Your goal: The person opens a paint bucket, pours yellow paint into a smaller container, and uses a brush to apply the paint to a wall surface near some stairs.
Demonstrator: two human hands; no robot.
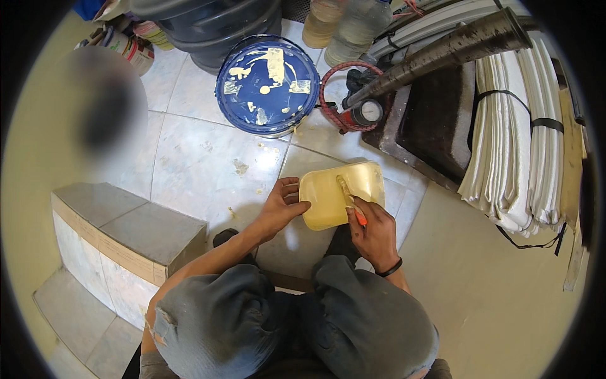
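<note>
A pale yellow plastic tub (315, 218) with rounded corners is held tilted in front of my knees. My left hand (278, 207) grips its left rim, thumb over the edge and fingers behind the wall. In my right hand (376, 232) is a paintbrush (344, 187) with an orange-tipped handle. Its paint-coated bristles rest against the inner wall of the tub, which looks wet with yellow paint. A dark band circles my right wrist.
Ahead stands a blue bucket lid (265, 91) with dried paint splashes. Behind it is a dark water barrel (208, 25). Folded white sheets (502, 139), a dark pipe (442, 54) and a red hose (325, 95) lie right. Tiled steps (126, 218) rise left.
</note>
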